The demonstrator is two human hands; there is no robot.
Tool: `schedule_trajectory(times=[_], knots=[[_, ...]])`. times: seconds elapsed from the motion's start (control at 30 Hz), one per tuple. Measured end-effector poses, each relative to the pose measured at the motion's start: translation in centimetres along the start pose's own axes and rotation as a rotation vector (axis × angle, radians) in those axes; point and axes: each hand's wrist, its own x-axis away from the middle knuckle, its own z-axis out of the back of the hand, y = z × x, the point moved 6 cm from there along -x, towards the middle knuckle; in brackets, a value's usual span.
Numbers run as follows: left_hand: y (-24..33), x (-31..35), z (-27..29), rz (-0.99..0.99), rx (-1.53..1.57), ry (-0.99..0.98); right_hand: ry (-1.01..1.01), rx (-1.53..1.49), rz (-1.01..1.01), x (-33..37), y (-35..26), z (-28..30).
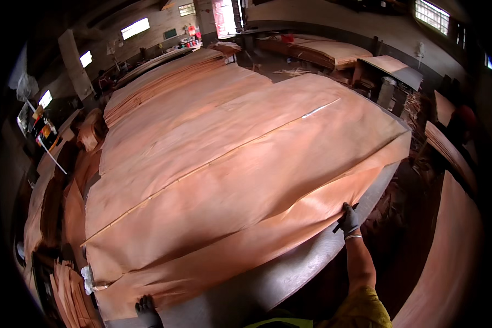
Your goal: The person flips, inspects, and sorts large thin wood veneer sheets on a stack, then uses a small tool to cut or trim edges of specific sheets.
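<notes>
The lower edge cuts off our left hand [147, 312] near the wrist. We cannot tell whether the dark tip [337, 229] at our right hand [350, 219] is a finger. Shadow obscures a reddish shape [465, 118] far right.

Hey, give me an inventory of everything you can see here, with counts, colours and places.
Large thin wood sheet: one, reddish tan, on the table, rippled near edge
Pole: one, tan with a whitish far end, lying across the sheet
Table: one, grey, under the sheet
Stacked sheets: many, reddish tan, back left
Sheet pile: one, tan, back right
Loose strips: several, tan, lower left
Pillar: one, greyish, back left
Windows: at least five, bright white, walls
Doorway: one, bright, far back
Dark margins: too dim to count
Left hand: one, dark-gloved, at the sheet's near-left edge
Right hand: one, dark-gloved, fingers at the sheet's near-right edge
</notes>
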Motion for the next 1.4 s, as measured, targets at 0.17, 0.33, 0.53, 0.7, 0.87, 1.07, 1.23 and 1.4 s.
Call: schedule_trajectory(times=[0.17,0.33,0.53,0.7,0.87,1.07,1.23,1.4], knots=[[0.9,3.5,0.1,-0.171,-0.103,0.129,0.006,0.057,-0.022,2.2,-1.5,3.4],[3.6,10.2,2.4,-0.188,-0.092,0.228,-0.053,-0.089,0.016,6.1,-0.1,8.7],[8.2,16.0,12.6,-0.134,0.010,-0.004,-0.127,-0.168,-0.314,16.4,-1.6,15.3],[9.2,19.7,10.0,-0.139,-0.033,-0.092,-0.114,0.086,-0.393,16.0,3.0,18.2],[12.3,22.3,8.5,-0.091,-0.037,-0.324,-0.205,0.211,-0.556,19.2,11.2,10.6],[14.6,22.5,7.9,0.147,0.098,-0.440,-0.327,0.269,-0.678,21.4,17.1,4.4],[9.0,25.1,6.2,0.650,0.246,-0.358,-0.400,0.305,-0.740,23.6,18.0,1.1],[-2.3,29.9,-3.0,1.285,0.808,0.079,-0.412,0.396,-0.775,24.8,23.4,-2.8]])
